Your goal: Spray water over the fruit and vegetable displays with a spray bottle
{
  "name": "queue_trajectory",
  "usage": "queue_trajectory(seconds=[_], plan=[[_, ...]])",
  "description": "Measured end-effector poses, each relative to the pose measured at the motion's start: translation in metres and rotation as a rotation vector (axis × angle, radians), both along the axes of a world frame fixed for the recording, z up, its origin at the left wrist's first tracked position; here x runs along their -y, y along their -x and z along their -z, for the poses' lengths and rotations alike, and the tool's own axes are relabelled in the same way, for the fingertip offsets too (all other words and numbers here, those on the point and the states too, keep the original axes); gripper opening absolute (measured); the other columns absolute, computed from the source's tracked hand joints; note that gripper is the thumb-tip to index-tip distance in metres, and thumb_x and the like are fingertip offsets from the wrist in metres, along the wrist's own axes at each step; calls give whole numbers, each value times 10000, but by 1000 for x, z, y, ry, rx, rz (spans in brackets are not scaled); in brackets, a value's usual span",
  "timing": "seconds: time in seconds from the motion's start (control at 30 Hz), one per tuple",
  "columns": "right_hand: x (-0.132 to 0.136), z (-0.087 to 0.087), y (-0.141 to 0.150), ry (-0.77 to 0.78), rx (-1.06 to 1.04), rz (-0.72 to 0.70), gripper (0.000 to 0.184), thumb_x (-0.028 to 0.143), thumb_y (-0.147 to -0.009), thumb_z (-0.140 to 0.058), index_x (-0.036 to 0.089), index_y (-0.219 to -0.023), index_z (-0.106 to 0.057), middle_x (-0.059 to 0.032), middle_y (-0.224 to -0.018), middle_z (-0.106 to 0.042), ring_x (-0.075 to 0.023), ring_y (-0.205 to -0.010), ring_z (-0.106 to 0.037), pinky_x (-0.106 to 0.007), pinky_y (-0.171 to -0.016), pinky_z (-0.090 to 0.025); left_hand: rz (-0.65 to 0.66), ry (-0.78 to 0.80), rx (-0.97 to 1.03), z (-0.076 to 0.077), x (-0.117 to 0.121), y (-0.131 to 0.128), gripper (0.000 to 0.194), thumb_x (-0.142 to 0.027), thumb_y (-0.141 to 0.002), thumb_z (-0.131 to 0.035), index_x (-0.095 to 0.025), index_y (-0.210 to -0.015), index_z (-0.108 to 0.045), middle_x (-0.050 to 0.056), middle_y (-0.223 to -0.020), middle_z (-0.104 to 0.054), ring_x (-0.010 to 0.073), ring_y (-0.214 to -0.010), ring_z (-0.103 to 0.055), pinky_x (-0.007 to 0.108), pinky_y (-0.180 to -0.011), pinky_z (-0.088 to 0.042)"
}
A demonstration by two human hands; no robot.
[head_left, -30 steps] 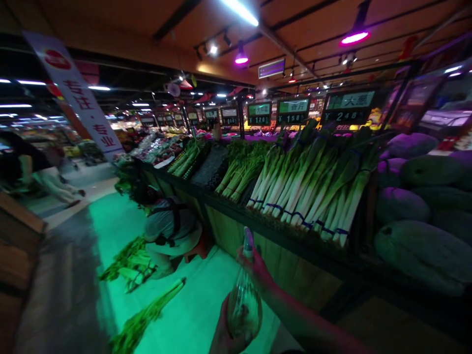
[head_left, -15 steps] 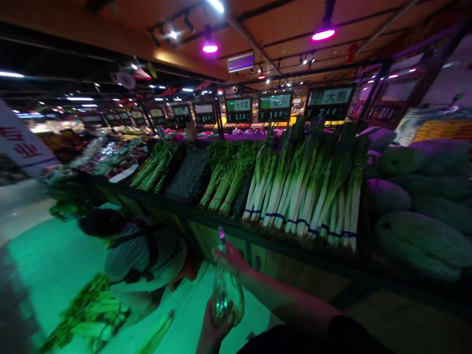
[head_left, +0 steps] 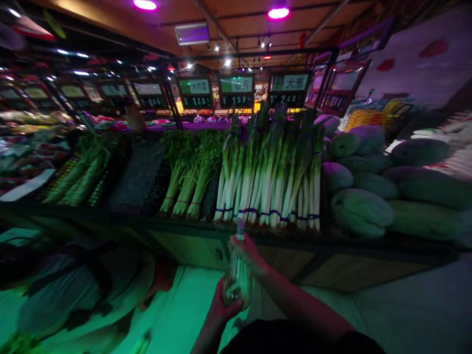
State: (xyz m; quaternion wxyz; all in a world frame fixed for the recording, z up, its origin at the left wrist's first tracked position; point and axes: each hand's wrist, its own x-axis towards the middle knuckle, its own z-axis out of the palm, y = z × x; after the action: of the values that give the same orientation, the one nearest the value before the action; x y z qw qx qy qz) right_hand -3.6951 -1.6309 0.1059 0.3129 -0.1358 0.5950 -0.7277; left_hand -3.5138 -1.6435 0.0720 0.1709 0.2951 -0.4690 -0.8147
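The right hand point(head_left: 249, 251) pinches the twisted neck of a clear plastic bag point(head_left: 236, 280), while the left hand point(head_left: 223, 307) cups its rounded, glossy bottom; the pale contents are too blurred to tell. Ahead of the hands, long green onions point(head_left: 265, 172) stand in blue-banded bundles above a wooden stall front point(head_left: 191, 250), with oblong melons point(head_left: 361, 211) farther right.

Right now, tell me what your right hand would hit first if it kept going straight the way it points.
The right hand, gripping the neck of a clear plastic bag, points at the stall's wooden front, which it would likely meet first, though depth is unclear.
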Motion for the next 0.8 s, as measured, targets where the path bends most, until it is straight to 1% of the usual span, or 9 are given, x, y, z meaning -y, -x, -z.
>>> queue_trajectory(seconds=[0.1,0.2,0.33,0.4,0.47,0.57,0.63,0.7,0.8], plan=[[-41,-6,29,-28,21,173,728,838,-515,-814,222,-851,-620,-38,-781,-708,-243,-743,-684,-337,-654,-491,158,19,-1,2,-9,34,1057,-498,-416,-1037,-195,-1316,-574,145,-1181,-677,335,-1050,-674,446,-923,-541],[-88,-18,53,-56,21,300,715,817,-536,-818,212,-883,-655,-74,-834,-750,-275,-783,-716,-355,-683,-502,341,6,-38,1,-25,72,1073,-464,-423,-1037,-195,-1333,-537,74,-1037,-688,282,-969,-666,408,-893,-524],[-148,-26,75,-106,28,484,693,778,-529,-836,194,-873,-693,-112,-867,-781,-326,-884,-736,-370,-707,-512,538,-51,-81,-8,-52,117,1045,-373,-350,-1044,-221,-1249,-534,58,-1129,-667,301,-1097,-637,432,-967,-496],[-172,-24,82,-103,34,593,683,744,-512,-859,195,-890,-711,-108,-892,-794,-332,-928,-739,-372,-721,-525,632,-60,-67,-14,-64,133,1011,-322,-337,-1040,-217,-1207,-536,62,-1151,-659,308,-1113,-627,446,-973,-485],[-188,-21,87,-91,32,662,668,738,-526,-856,197,-894,-721,-103,-887,-800,-332,-934,-741,-377,-725,-536,687,-70,-56,-20,-72,143,985,-266,-330,-1035,-207,-1183,-546,70,-1153,-664,315,-1116,-626,456,-983,-473],[-198,-20,92,-104,32,676,651,737,-532,-851,194,-870,-727,-105,-858,-799,-339,-932,-741,-387,-729,-542,695,-104,-70,-25,-76,148,994,-220,-300,-1035,-202,-1175,-565,85,-1180,-676,339,-1159,-623,465,-1004,-458],[-192,-24,94,-120,27,635,644,718,-510,-867,191,-854,-731,-109,-858,-797,-347,-944,-739,-391,-739,-543,671,-110,-99,-24,-72,146,994,-238,-315,-1039,-208,-1191,-571,93,-1219,-674,355,-1209,-610,472,-1023,-452],[-174,-30,94,-126,12,570,629,702,-497,-878,192,-834,-730,-112,-851,-791,-354,-936,-739,-398,-736,-545,615,-99,-139,-21,-64,141,999,-278,-326,-1046,-213,-1204,-574,99,-1242,-676,367,-1240,-603,484,-1040,-455],[-131,-39,92,-88,-26,432,608,706,-508,-878,204,-806,-712,-102,-798,-772,-338,-850,-741,-394,-703,-541,474,-101,-222,-10,-46,129,1048,-363,-348,-1056,-228,-1261,-559,113,-1256,-691,380,-1261,-615,507,-1068,-466]])
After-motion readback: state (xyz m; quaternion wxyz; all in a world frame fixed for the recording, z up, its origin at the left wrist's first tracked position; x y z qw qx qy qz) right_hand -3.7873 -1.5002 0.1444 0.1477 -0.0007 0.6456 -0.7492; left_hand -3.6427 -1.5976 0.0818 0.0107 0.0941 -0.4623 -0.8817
